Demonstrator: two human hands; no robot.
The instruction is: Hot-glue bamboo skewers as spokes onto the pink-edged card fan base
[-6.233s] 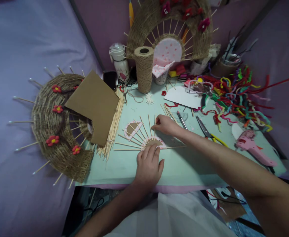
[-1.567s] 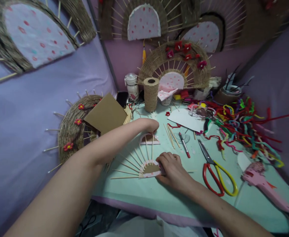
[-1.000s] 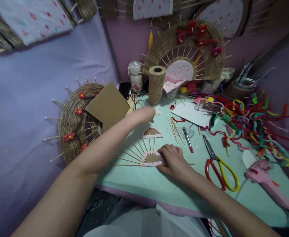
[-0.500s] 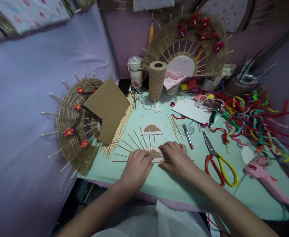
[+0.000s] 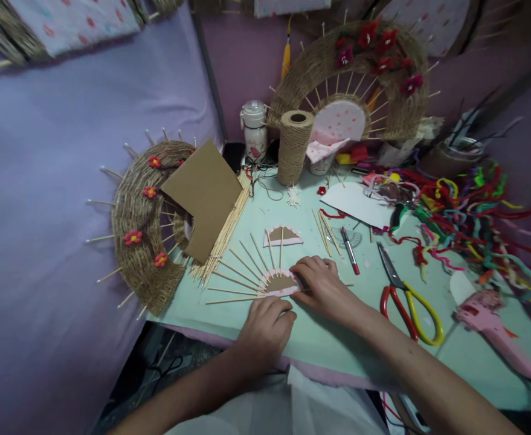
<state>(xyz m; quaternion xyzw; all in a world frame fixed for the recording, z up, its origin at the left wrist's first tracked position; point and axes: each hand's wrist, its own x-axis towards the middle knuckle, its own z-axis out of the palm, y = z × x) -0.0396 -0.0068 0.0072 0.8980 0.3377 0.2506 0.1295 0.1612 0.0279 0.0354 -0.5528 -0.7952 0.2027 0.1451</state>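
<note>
A small cardboard half-circle with a pink and white edge lies on the pale green table, with thin wooden sticks fanning out from its left and top. My right hand rests at its right end, fingers curled over the edge, where a stick pokes out to the right; what the fingertips pinch is hidden. Just below the half-circle's lower left edge is my left hand, its fingers bent and near the table. A second similar half-circle lies behind, two sticks reaching over it.
Scissors, a pink glue gun and colourful pipe cleaners are on the right. A twine roll stands at the back. Leftward lie a stick bundle, brown cardboard and a twine-wrapped fan.
My left hand has moved down off the half-circle toward the table's front edge, uncovering its left part. My right hand stays at the right end. The view has shifted slightly.
</note>
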